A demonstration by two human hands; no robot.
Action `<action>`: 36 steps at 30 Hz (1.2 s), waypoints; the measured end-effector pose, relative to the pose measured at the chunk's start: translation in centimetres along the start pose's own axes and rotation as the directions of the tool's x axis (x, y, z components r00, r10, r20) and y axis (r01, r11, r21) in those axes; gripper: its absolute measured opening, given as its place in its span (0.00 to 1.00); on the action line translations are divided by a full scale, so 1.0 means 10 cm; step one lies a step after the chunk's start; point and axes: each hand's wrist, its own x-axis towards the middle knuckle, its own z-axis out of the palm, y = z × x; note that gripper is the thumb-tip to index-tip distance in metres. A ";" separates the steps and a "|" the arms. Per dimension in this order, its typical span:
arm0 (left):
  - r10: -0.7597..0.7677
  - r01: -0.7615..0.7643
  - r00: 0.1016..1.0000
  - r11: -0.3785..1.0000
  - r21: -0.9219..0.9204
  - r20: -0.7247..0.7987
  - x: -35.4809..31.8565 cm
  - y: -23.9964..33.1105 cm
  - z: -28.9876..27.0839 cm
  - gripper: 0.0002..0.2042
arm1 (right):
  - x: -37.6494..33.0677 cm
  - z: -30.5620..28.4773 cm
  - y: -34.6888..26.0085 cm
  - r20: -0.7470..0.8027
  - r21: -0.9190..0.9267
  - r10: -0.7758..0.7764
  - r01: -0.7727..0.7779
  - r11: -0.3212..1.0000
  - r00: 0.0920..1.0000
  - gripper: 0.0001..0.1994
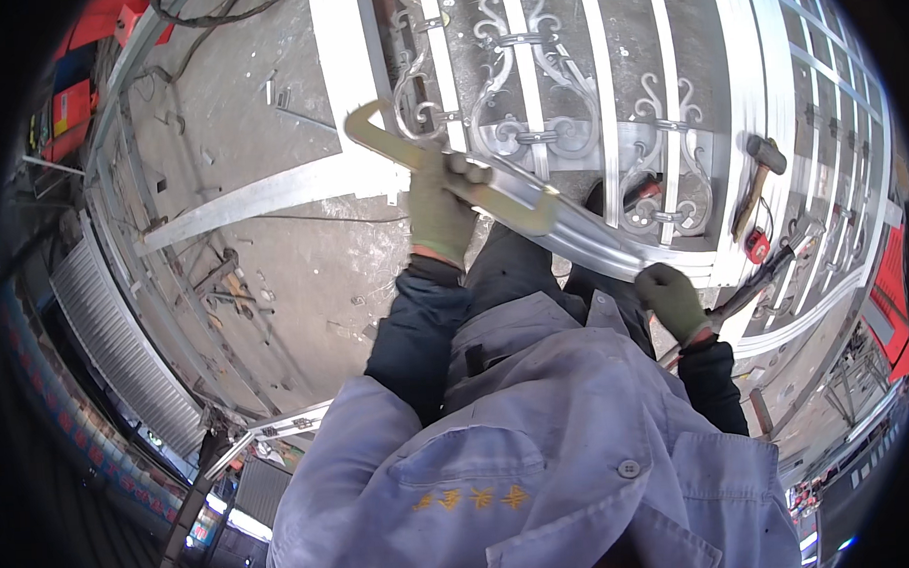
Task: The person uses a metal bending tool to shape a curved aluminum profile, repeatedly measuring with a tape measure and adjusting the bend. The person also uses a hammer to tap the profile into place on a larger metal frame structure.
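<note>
My left hand [442, 209], in an olive work glove, is closed round a long flat yellowish bar tool [390, 144] with a hooked end. Motion blurs the tool, and its exact kind does not show. It slants over a silvery metal rail [598, 247] of the gate-like frame in front of me. At that rail's near edge, my gloved right hand [672, 301] has its fingers curled against the metal. Its palm side is hidden. Beyond the rail stand white bars with grey scroll ornaments [537, 136] between them.
On the frame to the right lie a hammer [765, 156], a red tape measure [758, 245] and a black elongated tool [760, 281]. A white beam [261, 199] crosses the concrete floor [248, 91] at left. Loose tools [229, 282] lie farther left, near a corrugated panel [126, 326].
</note>
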 end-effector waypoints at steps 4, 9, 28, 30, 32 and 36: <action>0.156 -0.179 0.984 0.878 0.444 0.088 -0.12 0.93 0.71 0.17 | -0.02 0.27 -0.67 0.024 -0.045 -0.199 0.200 0.979 0.980 0.22; 0.091 -0.288 0.957 0.150 0.946 0.276 -0.19 1.14 1.03 0.19 | 0.25 0.18 -1.05 -0.176 0.260 -0.167 0.209 0.943 0.970 0.29; -0.380 -0.592 0.795 -0.653 0.472 0.472 0.48 -0.17 -0.40 0.09 | 1.55 1.24 -1.20 -0.019 0.645 0.175 -0.122 0.754 0.984 0.31; -0.373 -0.612 0.775 -0.644 0.460 0.510 0.53 -0.15 -0.42 0.09 | 1.56 1.24 -1.22 -0.013 0.664 0.185 -0.130 0.737 0.983 0.29; -0.372 -0.573 0.809 -0.670 0.471 0.454 0.55 -0.15 -0.41 0.11 | 1.58 1.26 -1.22 -0.009 0.678 0.198 -0.140 0.722 0.980 0.26; -0.354 -0.558 0.816 -0.685 0.468 0.457 0.53 -0.16 -0.43 0.10 | 1.60 1.27 -1.21 -0.003 0.682 0.229 -0.165 0.712 0.973 0.25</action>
